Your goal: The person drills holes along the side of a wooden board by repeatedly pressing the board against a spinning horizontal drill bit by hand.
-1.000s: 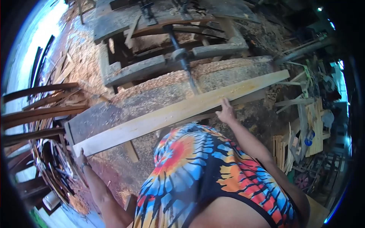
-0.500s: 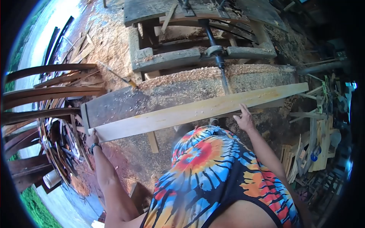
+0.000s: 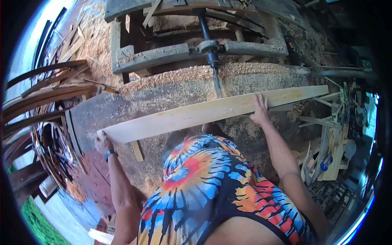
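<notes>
A long pale wooden plank [image 3: 175, 118] lies slantwise over the dusty work table [image 3: 163, 98], tapering towards its right end. My left hand [image 3: 104, 142] is closed around the plank's left end, with a dark watch on the wrist. Stretched fingers of my right hand [image 3: 260, 109] rest on the plank's upper face right of the middle, the thumb apart near the close edge. A metal bit [image 3: 217, 83] on a dark machine shaft [image 3: 212, 59] points at the plank's far edge; I cannot tell whether they touch.
Behind the table stands a wooden machine frame [image 3: 159, 56] carrying the shaft. Wood shavings [image 3: 175, 75] line the table's far edge. Curved timber pieces [image 3: 49, 94] and scrap lie at the left. More offcuts [image 3: 330, 159] lean at the right.
My right hand has come down from above the near edge onto the plank. The camera view has shifted, and the bit now appears nearer the plank's middle.
</notes>
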### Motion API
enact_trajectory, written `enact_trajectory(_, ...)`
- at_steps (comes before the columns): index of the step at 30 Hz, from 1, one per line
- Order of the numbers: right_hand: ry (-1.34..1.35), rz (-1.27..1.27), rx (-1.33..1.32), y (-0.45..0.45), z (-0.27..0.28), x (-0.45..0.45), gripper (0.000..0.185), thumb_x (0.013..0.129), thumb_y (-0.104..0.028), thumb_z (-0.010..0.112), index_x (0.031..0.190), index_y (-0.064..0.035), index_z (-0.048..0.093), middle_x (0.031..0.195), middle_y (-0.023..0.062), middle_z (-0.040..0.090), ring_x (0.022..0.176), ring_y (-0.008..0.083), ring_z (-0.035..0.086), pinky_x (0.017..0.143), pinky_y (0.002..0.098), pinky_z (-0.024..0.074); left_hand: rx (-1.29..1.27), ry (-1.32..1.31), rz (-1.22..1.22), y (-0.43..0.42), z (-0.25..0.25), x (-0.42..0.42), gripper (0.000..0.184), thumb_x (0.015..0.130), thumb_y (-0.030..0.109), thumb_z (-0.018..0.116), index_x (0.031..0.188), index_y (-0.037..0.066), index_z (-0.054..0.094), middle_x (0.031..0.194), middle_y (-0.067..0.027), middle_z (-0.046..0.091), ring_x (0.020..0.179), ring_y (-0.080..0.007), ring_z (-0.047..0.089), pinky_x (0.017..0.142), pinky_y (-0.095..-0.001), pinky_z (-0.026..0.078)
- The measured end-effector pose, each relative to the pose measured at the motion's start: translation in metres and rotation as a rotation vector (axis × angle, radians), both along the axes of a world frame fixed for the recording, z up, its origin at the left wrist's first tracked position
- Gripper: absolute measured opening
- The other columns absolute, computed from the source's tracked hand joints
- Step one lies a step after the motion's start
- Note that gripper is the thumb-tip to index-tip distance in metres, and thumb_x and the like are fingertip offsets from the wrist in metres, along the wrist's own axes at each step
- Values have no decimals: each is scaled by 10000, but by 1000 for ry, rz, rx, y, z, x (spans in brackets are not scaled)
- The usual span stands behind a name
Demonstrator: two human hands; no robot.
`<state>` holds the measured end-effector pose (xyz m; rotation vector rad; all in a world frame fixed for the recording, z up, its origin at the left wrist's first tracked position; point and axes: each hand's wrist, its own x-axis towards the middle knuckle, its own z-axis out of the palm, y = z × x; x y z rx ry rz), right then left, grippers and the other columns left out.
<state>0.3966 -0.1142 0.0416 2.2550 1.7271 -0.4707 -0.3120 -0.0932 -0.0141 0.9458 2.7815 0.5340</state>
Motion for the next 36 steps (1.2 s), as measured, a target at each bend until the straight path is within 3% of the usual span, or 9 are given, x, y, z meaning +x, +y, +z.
enact_trajectory(6, 49, 227, -83, 38, -4, 91, 1121, 601, -133, 792, 1542, -211, 188, 1598, 125, 173, 1467, 419, 129, 1177, 613, 140, -18, 15, 177, 7, -21, 82, 656, 883, 623, 528, 1072, 17, 695, 969, -240, 693, 912, -409, 654, 807, -479, 479)
enact_trajectory(11, 157, 391, 14, 49, -25, 153, 1169, 509, -254, 849, 1518, -205, 261, 1515, 123, 304, 1451, 391, 191, 1182, 614, 95, 121, -38, 266, 10, -34, 115, 614, 911, 560, 570, 881, -45, 669, 795, -162, 668, 719, -273, 593, 722, -410, 470)
enact_trajectory(13, 172, 426, 16, 53, -27, 163, 1100, 528, -319, 846, 1482, -172, 319, 1439, 132, 364, 1413, 385, 257, 1176, 607, 121, 115, 103, 125, -1, -51, 103, 614, 912, 558, 572, 845, -48, 651, 768, -152, 656, 703, -262, 589, 702, -416, 466)
enact_trajectory(19, 216, 487, 87, 62, -33, 177, 979, 540, -359, 832, 1397, -143, 412, 1317, 130, 446, 1300, 381, 389, 1153, 607, 173, 381, -207, 239, -12, -82, 78, 285, 927, 324, 643, 930, 41, 676, 833, -106, 667, 725, -225, 605, 718, -359, 514)
enact_trajectory(23, 202, 493, 108, 74, -33, 185, 951, 535, -332, 822, 1376, -131, 425, 1290, 132, 466, 1259, 375, 420, 1143, 595, 204, 617, -392, 126, -5, -93, 82, 302, 911, 304, 672, 983, 10, 672, 840, -119, 669, 693, -238, 616, 679, -369, 524)
enact_trajectory(27, 227, 490, 101, 83, -30, 187, 959, 481, -231, 796, 1369, -131, 446, 1279, 120, 477, 1245, 348, 439, 1157, 573, 204, 443, -207, 254, 23, -78, 110, 401, 884, 384, 696, 902, -16, 680, 798, -120, 668, 678, -212, 604, 667, -355, 520)
enact_trajectory(31, 234, 497, 99, 87, -32, 188, 935, 489, -227, 787, 1357, -119, 458, 1269, 125, 484, 1233, 350, 446, 1153, 571, 212, 569, -227, 114, 19, -89, 101, 423, 885, 391, 696, 853, -30, 686, 772, -114, 657, 655, -200, 577, 660, -356, 509)
enact_trajectory(34, 236, 497, 101, 86, -34, 187, 922, 496, -228, 783, 1353, -112, 462, 1264, 126, 487, 1229, 351, 449, 1147, 573, 221, 264, -141, 126, 18, -81, 97, 282, 905, 228, 594, 1086, 12, 581, 1010, -106, 605, 840, -220, 582, 788, -346, 494)
enact_trajectory(36, 233, 502, 107, 88, -35, 188, 920, 498, -228, 781, 1353, -109, 463, 1263, 127, 489, 1226, 351, 451, 1142, 575, 229, -58, -90, 12, 1, -95, 61, 479, 911, 53, 464, 1388, 81, 427, 1330, -87, 528, 1089, -241, 567, 947, -332, 459)
